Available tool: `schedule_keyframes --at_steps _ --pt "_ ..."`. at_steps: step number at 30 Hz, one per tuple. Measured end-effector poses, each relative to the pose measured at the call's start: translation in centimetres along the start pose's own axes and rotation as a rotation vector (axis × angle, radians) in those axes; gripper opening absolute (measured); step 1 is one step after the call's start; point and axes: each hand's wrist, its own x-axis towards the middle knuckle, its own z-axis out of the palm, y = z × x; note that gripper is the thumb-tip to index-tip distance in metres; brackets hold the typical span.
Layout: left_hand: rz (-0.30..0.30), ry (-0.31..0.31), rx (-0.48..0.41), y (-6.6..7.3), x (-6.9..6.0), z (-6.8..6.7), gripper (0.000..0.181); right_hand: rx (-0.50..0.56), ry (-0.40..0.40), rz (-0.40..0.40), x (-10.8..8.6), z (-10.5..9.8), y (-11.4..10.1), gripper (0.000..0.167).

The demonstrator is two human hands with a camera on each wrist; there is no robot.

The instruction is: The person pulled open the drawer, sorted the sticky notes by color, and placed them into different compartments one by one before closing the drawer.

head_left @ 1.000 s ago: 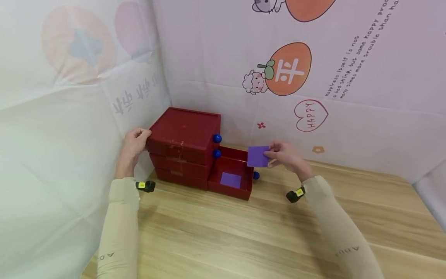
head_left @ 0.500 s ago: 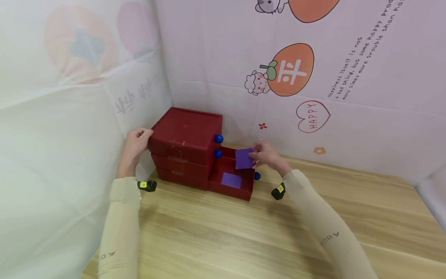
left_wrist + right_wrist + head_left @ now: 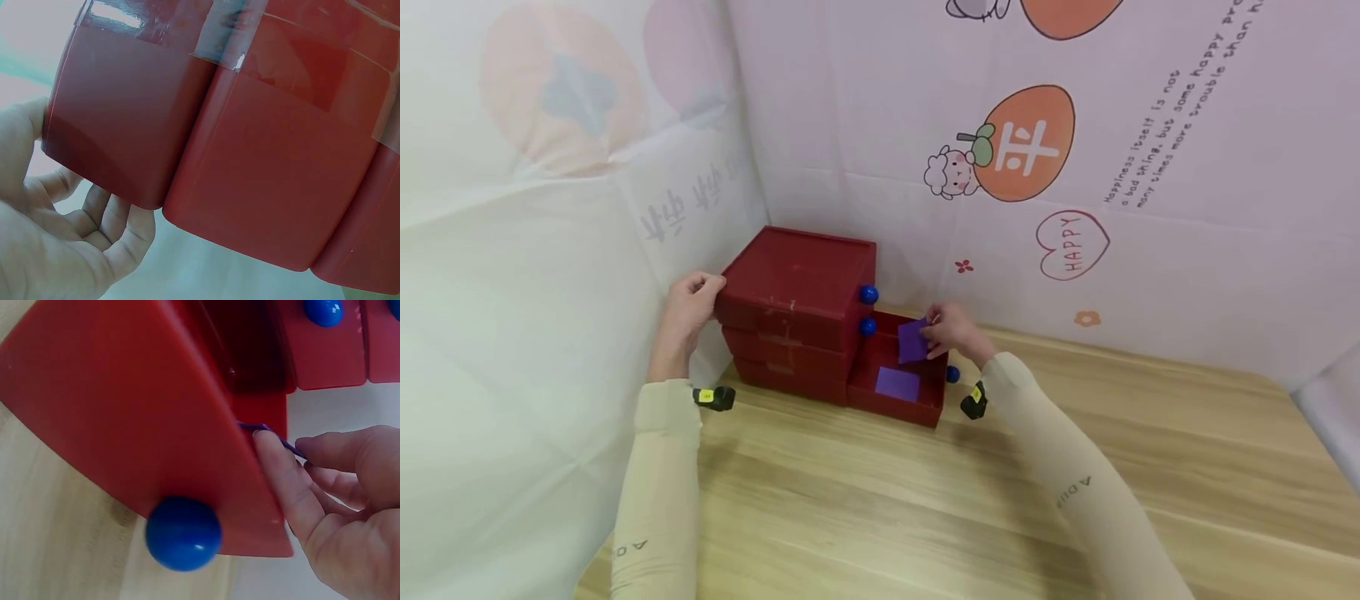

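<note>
A red cabinet (image 3: 797, 271) with stacked drawers stands in the corner, its bottom drawer (image 3: 891, 410) pulled out to the right. My left hand (image 3: 691, 310) grips the cabinet's near left corner; the left wrist view shows thumb and curled fingers (image 3: 134, 237) around the edge. Between thumb and fingers, my right hand (image 3: 957, 330) pinches a thin purple square sheet (image 3: 912, 342), tilted over the far part of the drawer. Another purple square (image 3: 897, 383) lies flat in the drawer's near part. From the right wrist, the held sheet (image 3: 252, 426) shows only as a bent edge behind the drawer front.
Blue ball knobs (image 3: 868, 294) sit on the drawer fronts; the bottom drawer's knob (image 3: 183, 534) lies close to my right hand. Printed white cloth (image 3: 887, 125) hangs behind and at the left. A wood-grain table (image 3: 865, 500) stretches toward me and to the right.
My right hand has carried the purple sheet leftward from beside the drawer to over its far part, bringing it lower. My left hand stays on the cabinet corner.
</note>
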Motion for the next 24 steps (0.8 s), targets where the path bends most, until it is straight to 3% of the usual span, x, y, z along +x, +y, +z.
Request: schedule_keyframes --at_steps 4,11,20,24 --pt "0.001 0.005 0.002 0.0 0.0 0.0 0.025 0.006 0.003 0.020 0.1 0.7 0.2 0.022" --pt "0.000 -0.001 -0.005 0.1 0.0 0.0 0.024 -0.045 0.038 0.008 -0.4 0.9 0.1 0.040" --pt "-0.010 0.004 -0.015 0.2 -0.1 0.0 0.025 -0.136 0.089 -0.125 -1.7 0.7 0.1 0.033" --pt "-0.017 0.008 -0.028 0.3 -0.1 0.2 0.023 -0.116 0.136 -0.164 -2.5 0.2 0.3 0.031"
